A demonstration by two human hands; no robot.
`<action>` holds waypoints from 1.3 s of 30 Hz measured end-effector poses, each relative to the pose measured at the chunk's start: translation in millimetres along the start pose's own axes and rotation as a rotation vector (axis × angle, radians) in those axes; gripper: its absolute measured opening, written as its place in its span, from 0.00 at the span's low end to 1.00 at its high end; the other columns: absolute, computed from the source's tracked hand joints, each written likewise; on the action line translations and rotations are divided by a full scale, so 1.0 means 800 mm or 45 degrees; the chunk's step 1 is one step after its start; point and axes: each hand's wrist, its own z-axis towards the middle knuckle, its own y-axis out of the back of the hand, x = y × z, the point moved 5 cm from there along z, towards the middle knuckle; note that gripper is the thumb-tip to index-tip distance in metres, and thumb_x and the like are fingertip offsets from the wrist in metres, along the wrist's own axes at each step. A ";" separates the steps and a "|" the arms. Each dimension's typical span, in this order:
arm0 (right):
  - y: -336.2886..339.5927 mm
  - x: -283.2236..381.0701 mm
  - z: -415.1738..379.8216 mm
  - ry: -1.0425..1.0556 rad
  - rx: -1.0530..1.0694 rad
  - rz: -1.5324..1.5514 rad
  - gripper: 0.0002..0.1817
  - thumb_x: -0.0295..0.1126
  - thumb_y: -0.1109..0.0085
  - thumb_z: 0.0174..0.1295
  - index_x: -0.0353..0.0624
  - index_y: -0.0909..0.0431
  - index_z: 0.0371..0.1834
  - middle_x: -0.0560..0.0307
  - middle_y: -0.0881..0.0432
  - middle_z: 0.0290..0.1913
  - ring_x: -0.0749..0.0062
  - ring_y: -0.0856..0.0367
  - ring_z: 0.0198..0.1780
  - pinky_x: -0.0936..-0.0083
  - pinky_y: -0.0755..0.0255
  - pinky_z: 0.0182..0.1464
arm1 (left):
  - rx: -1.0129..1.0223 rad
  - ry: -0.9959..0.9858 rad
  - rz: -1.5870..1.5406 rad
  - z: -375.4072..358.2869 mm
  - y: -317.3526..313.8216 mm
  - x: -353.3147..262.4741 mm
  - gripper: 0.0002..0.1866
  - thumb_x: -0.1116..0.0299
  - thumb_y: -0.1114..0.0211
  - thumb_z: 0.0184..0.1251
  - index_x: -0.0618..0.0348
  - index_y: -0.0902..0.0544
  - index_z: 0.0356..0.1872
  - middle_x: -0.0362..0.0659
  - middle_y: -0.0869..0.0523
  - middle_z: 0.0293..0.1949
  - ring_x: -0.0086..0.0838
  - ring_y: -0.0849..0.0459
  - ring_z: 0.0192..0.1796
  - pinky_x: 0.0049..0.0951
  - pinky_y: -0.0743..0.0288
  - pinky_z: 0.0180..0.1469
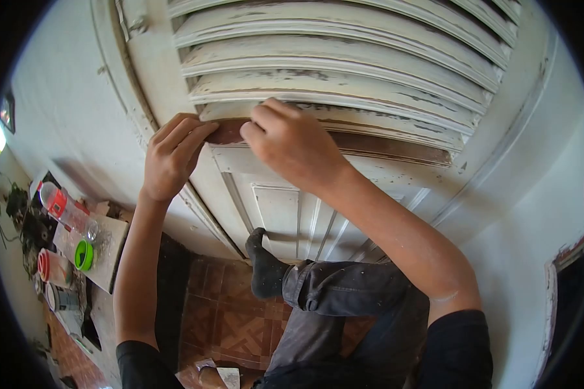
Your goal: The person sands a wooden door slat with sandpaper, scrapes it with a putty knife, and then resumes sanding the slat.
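Observation:
A white louvered door [276, 214] with worn, chipped paint stands in front of me. Between my hands, along its lowest slat, lies a reddish-brown strip [228, 131] that looks like sandpaper. My left hand [174, 155] is closed, with its fingertips pressed on the strip's left end. My right hand [291, 139] is curled closed at the other end; its fingers hide what is under them. To the right of it, a bare brown wooden ledge [396, 149] runs below the slats [331, 87].
At lower left, a table [113, 240] carries a clear bottle with a red band [61, 202], a green lid [84, 255] and several tubs [55, 268]. My socked foot [265, 266] is raised against the door above a tiled floor [220, 311]. A white wall [519, 246] stands on the right.

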 end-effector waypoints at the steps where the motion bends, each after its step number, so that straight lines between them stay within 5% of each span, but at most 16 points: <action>1: 0.005 -0.005 -0.002 -0.016 -0.009 -0.010 0.05 0.23 0.36 0.57 0.41 0.23 0.27 0.56 0.21 0.34 0.66 0.15 0.43 0.75 0.14 0.41 | 0.005 -0.020 -0.005 0.005 -0.002 -0.005 0.18 0.83 0.27 0.50 0.66 0.11 0.45 0.45 0.12 0.38 0.40 0.12 0.42 0.39 0.16 0.41; 9: 0.059 -0.050 -0.063 -0.030 0.116 -0.028 0.03 0.23 0.36 0.57 0.40 0.20 0.33 0.57 0.22 0.35 0.66 0.17 0.45 0.74 0.13 0.43 | 0.012 -0.066 -0.057 0.058 -0.038 -0.065 0.15 0.81 0.27 0.51 0.65 0.11 0.43 0.45 0.14 0.36 0.39 0.12 0.40 0.37 0.16 0.41; 13: 0.111 -0.083 -0.113 -0.102 0.094 -0.025 0.10 0.22 0.33 0.55 0.37 0.14 0.42 0.56 0.21 0.35 0.64 0.17 0.43 0.70 0.15 0.43 | -0.015 -0.101 -0.155 0.093 -0.074 -0.109 0.17 0.83 0.26 0.50 0.64 0.11 0.45 0.45 0.12 0.38 0.41 0.10 0.42 0.38 0.14 0.44; 18: 0.183 -0.121 -0.178 -0.208 0.110 -0.130 0.08 0.22 0.34 0.54 0.38 0.16 0.38 0.56 0.23 0.34 0.63 0.17 0.42 0.70 0.16 0.45 | -0.109 -0.233 -0.271 0.149 -0.120 -0.188 0.19 0.80 0.30 0.45 0.65 0.11 0.44 0.45 0.14 0.37 0.39 0.12 0.42 0.38 0.15 0.41; 26: 0.261 -0.164 -0.252 -0.374 0.166 -0.332 0.15 0.15 0.30 0.51 0.35 0.14 0.44 0.54 0.21 0.36 0.59 0.18 0.40 0.65 0.20 0.42 | -0.296 -0.256 -0.354 0.221 -0.190 -0.288 0.08 0.71 0.33 0.52 0.60 0.16 0.34 0.41 0.17 0.35 0.33 0.14 0.41 0.31 0.15 0.40; 32: 0.253 -0.150 -0.237 -0.337 0.194 -0.430 0.18 0.13 0.28 0.48 0.34 0.15 0.45 0.53 0.21 0.36 0.57 0.19 0.39 0.63 0.21 0.42 | -0.372 -0.217 -0.430 0.208 -0.191 -0.269 0.05 0.69 0.33 0.53 0.56 0.21 0.27 0.39 0.20 0.33 0.31 0.16 0.42 0.30 0.16 0.39; 39: 0.176 -0.101 -0.161 -0.257 0.120 -0.218 0.18 0.12 0.29 0.47 0.33 0.14 0.44 0.52 0.22 0.34 0.58 0.19 0.38 0.63 0.21 0.41 | -0.311 -0.321 -0.295 0.133 -0.131 -0.174 0.14 0.72 0.31 0.50 0.64 0.12 0.39 0.41 0.15 0.37 0.32 0.14 0.42 0.31 0.15 0.40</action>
